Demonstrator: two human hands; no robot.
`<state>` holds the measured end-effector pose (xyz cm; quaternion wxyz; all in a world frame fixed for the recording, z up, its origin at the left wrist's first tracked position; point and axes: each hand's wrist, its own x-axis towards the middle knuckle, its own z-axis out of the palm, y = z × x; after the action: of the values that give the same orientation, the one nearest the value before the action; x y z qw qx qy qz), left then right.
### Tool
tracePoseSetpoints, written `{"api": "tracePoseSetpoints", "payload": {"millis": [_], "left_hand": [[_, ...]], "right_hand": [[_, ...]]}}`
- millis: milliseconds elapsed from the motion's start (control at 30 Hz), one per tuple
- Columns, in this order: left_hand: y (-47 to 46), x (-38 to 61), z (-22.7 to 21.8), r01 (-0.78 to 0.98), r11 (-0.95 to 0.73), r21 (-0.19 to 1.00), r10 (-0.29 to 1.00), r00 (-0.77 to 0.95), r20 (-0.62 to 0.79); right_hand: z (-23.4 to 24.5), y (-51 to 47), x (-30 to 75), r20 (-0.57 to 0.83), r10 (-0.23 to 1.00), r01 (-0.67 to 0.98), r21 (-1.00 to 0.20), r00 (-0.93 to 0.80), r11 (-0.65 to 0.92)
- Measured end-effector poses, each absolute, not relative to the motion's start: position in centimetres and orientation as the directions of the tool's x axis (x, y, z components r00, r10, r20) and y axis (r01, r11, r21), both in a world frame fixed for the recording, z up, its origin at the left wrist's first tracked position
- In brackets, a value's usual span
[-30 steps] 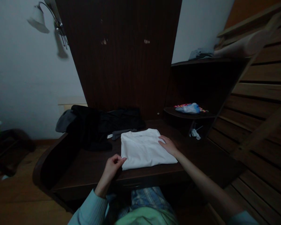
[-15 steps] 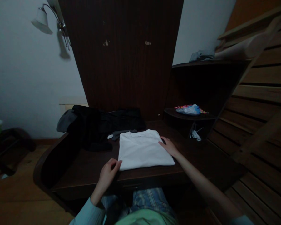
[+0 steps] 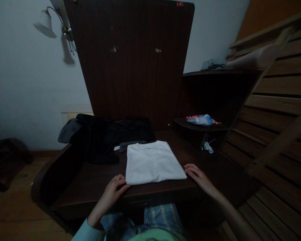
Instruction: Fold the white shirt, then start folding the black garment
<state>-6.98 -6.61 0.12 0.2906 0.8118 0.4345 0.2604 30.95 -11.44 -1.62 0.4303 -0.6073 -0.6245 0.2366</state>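
A white T-shirt (image 3: 153,164), folded into a flat, roughly rectangular shape, lies on the dark wooden desk (image 3: 90,187) with its neckline at the far side. At its front left corner is my left hand (image 3: 114,188), thumb and fingers apart, the fingertips touching the shirt's edge. My right hand (image 3: 198,176) rests by the front right corner, fingers loosely stretched, with the tips at the fabric's side edge. Small creases show along the near edge.
Dark clothes (image 3: 102,137) are heaped at the desk's back left, with a grey cloth (image 3: 130,144) beside them. A plastic bag (image 3: 202,119) sits on a corner shelf (image 3: 215,128) at the right. Wooden slats (image 3: 278,124) lean on the right.
My right hand has moved from the shirt's upper right side toward me, to its front right corner. My left hand has stayed at the front left corner. The view has shifted slightly.
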Motion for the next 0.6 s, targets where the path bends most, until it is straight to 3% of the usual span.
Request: {"api": "tracePoseSetpoints", "payload": {"millis": [267,600], "left_hand": [[-6.7,-6.51,0.19,0.519,-0.411,0.75,0.886,0.421,0.194],[-6.81,-6.55,0.23,0.465,-0.389,0.795,0.917,0.278,0.286]], "right_hand": [[-1.0,-11.76,30.76,0.205,0.973,0.587,-0.778,-0.103,0.225],[-0.47,-11.49,30.91,0.243,0.969,0.57,-0.802,0.039,0.178]]}}
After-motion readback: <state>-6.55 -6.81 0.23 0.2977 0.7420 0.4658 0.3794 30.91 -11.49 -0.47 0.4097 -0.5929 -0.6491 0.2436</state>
